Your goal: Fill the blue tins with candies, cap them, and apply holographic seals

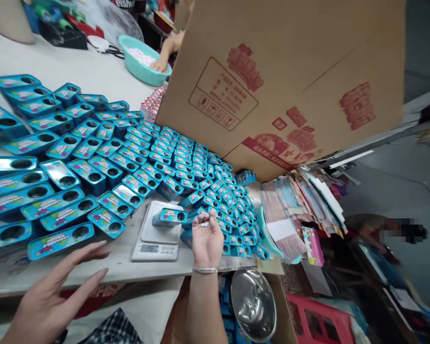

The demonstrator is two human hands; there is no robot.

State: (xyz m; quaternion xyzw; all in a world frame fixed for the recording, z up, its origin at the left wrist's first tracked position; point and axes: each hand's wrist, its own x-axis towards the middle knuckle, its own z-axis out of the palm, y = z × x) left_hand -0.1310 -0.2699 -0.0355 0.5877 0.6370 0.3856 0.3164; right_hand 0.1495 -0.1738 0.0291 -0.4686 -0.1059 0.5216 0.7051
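My left hand (52, 291) is open at the lower left, thumb and fingers apart, in front of the rows of blue tins (69, 210). It holds nothing. My right hand (208, 243) is palm up with curled fingers, and a few small white pieces (204, 224) lie in it. Just left of it, a white digital scale (148, 229) bears one blue tin (168, 216) with a round hole in its top. The scale's display is lit, but its digits are hard to read. More blue tins (232, 210) stand packed behind and right of my right hand.
A large cardboard box (294, 71) stands across the back. Beyond the tins, another person's hand (160, 64) reaches into a turquoise basin (139, 71) of small white pieces. Stacked cards (279, 220) are at the right. A metal bowl (254, 306) sits below the table edge.
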